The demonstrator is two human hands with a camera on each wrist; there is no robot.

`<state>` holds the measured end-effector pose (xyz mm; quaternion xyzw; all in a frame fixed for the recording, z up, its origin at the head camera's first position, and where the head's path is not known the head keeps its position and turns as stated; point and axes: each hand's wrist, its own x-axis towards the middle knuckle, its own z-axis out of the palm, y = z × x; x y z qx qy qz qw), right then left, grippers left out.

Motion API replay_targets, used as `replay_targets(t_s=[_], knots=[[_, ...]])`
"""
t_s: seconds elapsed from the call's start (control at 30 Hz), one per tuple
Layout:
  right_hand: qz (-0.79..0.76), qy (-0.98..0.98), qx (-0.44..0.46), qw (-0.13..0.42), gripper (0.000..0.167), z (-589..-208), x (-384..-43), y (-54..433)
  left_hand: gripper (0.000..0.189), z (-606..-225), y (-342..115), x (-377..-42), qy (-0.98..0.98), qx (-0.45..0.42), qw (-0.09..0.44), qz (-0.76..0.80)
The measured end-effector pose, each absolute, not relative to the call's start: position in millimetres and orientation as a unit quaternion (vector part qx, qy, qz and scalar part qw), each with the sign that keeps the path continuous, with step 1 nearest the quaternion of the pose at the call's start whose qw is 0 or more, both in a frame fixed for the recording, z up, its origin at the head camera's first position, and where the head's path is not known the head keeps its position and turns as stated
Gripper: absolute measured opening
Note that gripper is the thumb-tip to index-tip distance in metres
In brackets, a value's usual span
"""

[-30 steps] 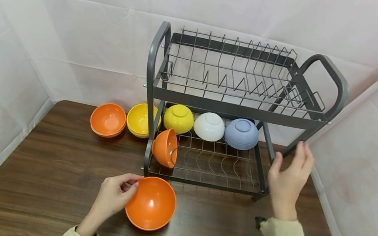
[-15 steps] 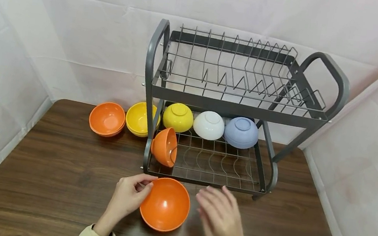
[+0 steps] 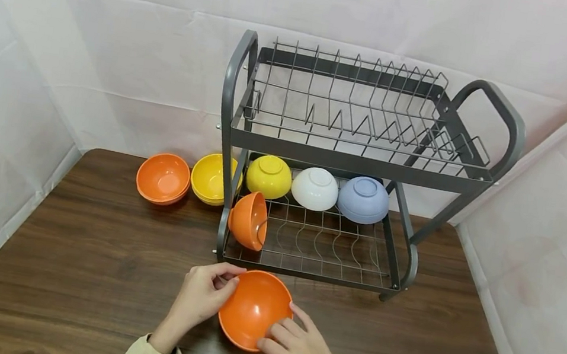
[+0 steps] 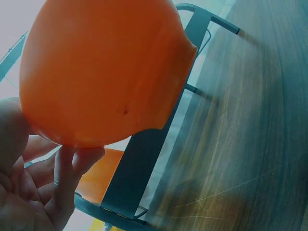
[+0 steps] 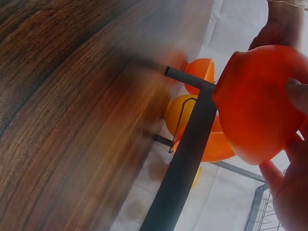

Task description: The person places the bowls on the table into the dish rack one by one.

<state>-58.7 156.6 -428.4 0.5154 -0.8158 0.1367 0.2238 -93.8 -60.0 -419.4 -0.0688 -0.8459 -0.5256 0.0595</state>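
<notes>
An orange bowl [image 3: 249, 316] is held above the tabletop in front of the rack, its inside facing the head camera. My left hand [image 3: 206, 292] pinches its left rim between thumb and fingers. At the lower right, my right hand [image 3: 301, 347] grips the rim, with one fingertip at the right edge. The left wrist view shows the bowl's smooth outside [image 4: 106, 67] and its foot ring. In the right wrist view, fingers [image 5: 298, 94] lie on the bowl's outer wall. A second orange bowl [image 3: 242, 219] stands on its side at the left of the rack's lower shelf.
The grey two-tier dish rack [image 3: 319, 153] stands behind the hands. Upside down on its lower shelf are a yellow bowl [image 3: 268, 178], a white bowl [image 3: 315, 190] and a blue bowl [image 3: 363, 201]. Orange bowls [image 3: 163, 179] and yellow bowls [image 3: 208, 179] sit on the wooden table [image 3: 90, 259] left of it.
The left hand has carried the orange bowl to the right. The right hand has come from beside the rack's right leg down to the bowl and taken hold of its rim.
</notes>
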Motion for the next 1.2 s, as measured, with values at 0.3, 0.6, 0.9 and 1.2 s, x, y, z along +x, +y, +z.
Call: replay_targets(t_s=[0.3,0.6,0.9,1.2], knots=[[0.142,-0.799,0.519,0.268,0.033,-426.9,-60.3,155.1,0.019,-420.7,-57.4,-94.7,-0.844,-0.07,0.052,-0.529],[0.16,-0.798,0.513,0.272,0.033,-425.7,-62.1,152.8,0.013,-416.5,-56.0,-98.5,-0.842,-0.081,0.085,-0.527],[0.188,-0.81,0.473,0.292,0.03,-422.4,-74.4,155.2,0.018,-414.3,-67.6,-117.7,-0.817,-0.055,0.288,-0.497],[0.352,-0.8,0.375,0.309,0.02,-419.8,-95.7,149.5,0.031,-425.9,-73.8,-139.7,-0.863,-0.036,0.268,-0.426]])
